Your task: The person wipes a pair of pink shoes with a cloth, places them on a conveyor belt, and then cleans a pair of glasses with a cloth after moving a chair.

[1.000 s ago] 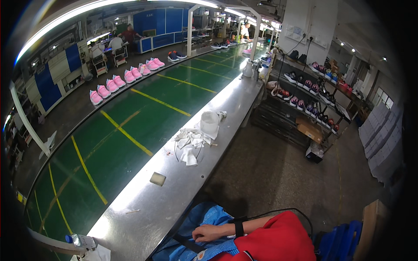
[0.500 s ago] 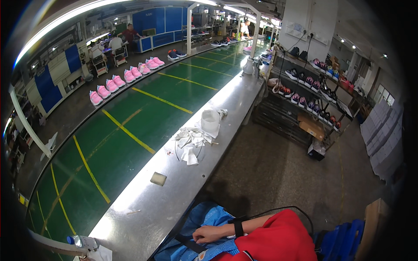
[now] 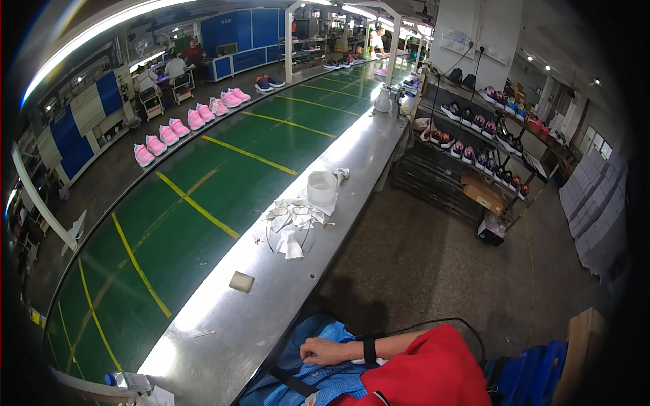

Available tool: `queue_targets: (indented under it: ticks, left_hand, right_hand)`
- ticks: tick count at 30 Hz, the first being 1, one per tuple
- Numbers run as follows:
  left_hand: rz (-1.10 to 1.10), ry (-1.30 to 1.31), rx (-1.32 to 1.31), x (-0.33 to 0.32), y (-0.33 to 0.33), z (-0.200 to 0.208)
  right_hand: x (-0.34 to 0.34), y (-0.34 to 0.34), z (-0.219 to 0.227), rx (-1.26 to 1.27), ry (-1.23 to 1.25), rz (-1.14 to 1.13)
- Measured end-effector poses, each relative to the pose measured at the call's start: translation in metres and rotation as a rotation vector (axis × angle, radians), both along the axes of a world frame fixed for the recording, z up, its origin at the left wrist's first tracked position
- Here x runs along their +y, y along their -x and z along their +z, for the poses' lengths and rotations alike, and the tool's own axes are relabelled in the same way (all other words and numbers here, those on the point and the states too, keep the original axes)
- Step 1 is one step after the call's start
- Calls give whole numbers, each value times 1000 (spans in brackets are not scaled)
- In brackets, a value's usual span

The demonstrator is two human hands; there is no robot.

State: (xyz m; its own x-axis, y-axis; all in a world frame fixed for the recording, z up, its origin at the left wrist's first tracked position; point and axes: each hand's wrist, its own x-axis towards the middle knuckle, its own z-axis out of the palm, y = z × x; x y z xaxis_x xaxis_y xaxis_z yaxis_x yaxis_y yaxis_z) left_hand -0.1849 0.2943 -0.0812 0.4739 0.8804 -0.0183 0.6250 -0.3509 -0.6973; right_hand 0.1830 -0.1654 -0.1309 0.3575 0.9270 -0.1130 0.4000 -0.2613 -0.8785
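Note:
My right hand (image 3: 322, 351) lies over the blue apron (image 3: 308, 336) at my lap, its fingers curled loosely inward. Nothing shows in it, though the fingertips are partly turned out of sight. A black band (image 3: 369, 351) circles that wrist, below a red sleeve (image 3: 433, 369). My left hand does not appear. On the metal bench (image 3: 223, 338) beside me lie a tan block (image 3: 241, 281) and a thin stick (image 3: 204, 333). Farther along are crumpled white cloth pieces (image 3: 290, 244) and a translucent white tub (image 3: 321, 188).
A green conveyor (image 3: 183, 237) with yellow lines runs beyond the bench, with pink shoes (image 3: 178, 127) along its far edge. A clear bottle with a blue cap (image 3: 128, 381) stands at the near left. Shoe racks (image 3: 474, 128) are to the right. People work far off.
My right hand has risen slightly over the apron, fingers still curled. The whole view has shifted a little, so the bench things sit slightly farther left.

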Motion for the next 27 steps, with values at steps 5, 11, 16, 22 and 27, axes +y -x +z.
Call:
queue_targets:
  ticks: [5,11,16,22,27]
  left_hand:
    - [-411,73,-1204,-130,-51,28]
    - [-398,1150,-1021,-278,-108,-10]
    - [-271,1194,-1046,-305,-118,-105]
    - [-179,1119,-1150,-307,-134,-127]
    - [-125,1118,-1183,-309,-134,-125]
  right_hand:
    - [-9,-28,-36,-86,302,-61]
    - [2,-27,-43,-250,366,-143]
    - [0,-26,-53,-314,263,-239]
    - [-4,-28,-57,-339,274,-259]
    - [-2,-30,-57,-355,296,-251]
